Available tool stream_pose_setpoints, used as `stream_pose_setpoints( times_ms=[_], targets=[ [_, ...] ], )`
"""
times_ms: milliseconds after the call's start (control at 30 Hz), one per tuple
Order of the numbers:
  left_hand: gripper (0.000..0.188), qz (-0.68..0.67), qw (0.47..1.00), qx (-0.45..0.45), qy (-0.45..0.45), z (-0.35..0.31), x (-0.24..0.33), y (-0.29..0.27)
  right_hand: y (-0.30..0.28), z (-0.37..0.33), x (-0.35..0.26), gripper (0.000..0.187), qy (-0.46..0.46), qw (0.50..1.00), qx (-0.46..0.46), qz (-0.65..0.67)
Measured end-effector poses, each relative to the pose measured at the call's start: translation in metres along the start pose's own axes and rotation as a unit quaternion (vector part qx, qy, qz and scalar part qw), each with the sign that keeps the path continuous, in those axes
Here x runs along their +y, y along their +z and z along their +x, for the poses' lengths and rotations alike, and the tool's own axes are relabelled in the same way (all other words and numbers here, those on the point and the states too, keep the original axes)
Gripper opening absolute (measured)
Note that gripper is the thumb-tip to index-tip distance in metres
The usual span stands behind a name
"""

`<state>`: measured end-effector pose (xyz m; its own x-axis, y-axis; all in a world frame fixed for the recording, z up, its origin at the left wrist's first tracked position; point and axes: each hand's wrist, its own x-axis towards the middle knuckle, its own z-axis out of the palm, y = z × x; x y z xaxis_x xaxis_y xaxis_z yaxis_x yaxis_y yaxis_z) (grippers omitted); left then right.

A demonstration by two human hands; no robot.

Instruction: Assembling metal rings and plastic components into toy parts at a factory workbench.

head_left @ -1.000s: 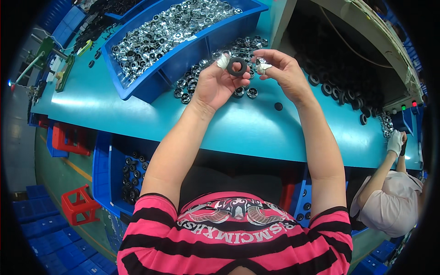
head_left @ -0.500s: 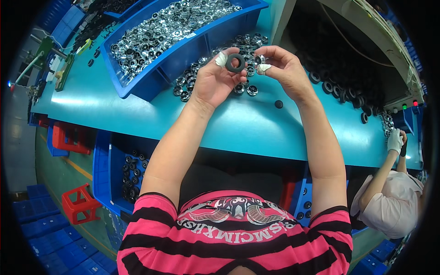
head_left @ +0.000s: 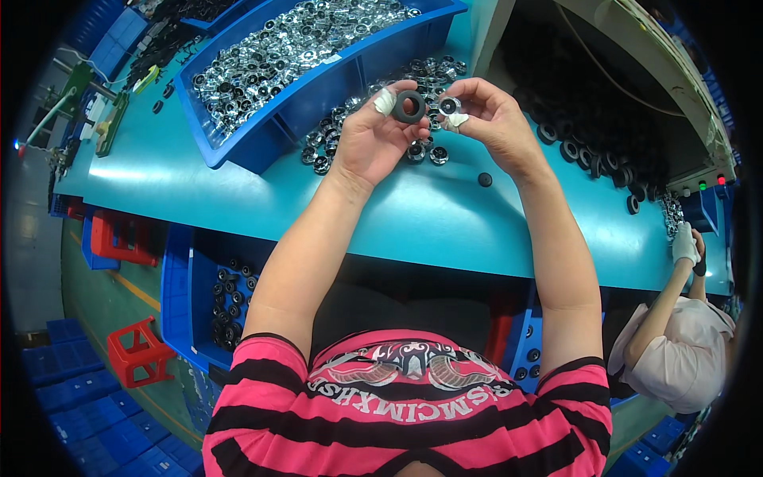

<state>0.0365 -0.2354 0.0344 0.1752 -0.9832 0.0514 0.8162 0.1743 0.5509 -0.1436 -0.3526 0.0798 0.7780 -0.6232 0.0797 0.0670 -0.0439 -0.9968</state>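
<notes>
Left hand [head_left: 373,139] pinches a black rubber ring [head_left: 410,106] at upper centre of the frame; right hand [head_left: 493,119] grips a small shiny metal bearing [head_left: 449,105] just beside it. Best to line them up squarely. The ring is dark, matte, round, above the teal counter [head_left: 238,183].

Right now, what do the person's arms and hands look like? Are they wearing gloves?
No gloves. The left hand and right hand are bare, each with white tape wrapped round a fingertip. The forearms are bare too; short sleeves with pink and black stripes end above the elbows.
</notes>
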Motion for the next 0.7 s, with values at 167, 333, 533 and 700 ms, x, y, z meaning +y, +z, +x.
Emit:
stream_pose_setpoints(
  times_ms=[167,333,533,700],
  targets=[
    [0.043,0.009,1.0,0.005,0.006,-0.001,0.0,0.0,0.005,-0.001,-0.005,0.036,0.001,1.0,0.003,0.008],
    [0.043,0.01,1.0,-0.005,0.006,-0.001,0.0,-0.001,0.005,-0.002,-0.002,0.039,-0.012,0.999,-0.011,-0.031],
    [0.043,0.023,0.999,-0.021,0.01,-0.001,0.0,-0.003,0.011,-0.004,-0.005,0.038,-0.024,0.999,-0.006,-0.048],
    [0.044,0.043,0.999,-0.023,0.015,-0.001,-0.001,0.001,0.008,-0.003,0.001,0.037,-0.054,0.997,-0.003,-0.052]
  ],
)
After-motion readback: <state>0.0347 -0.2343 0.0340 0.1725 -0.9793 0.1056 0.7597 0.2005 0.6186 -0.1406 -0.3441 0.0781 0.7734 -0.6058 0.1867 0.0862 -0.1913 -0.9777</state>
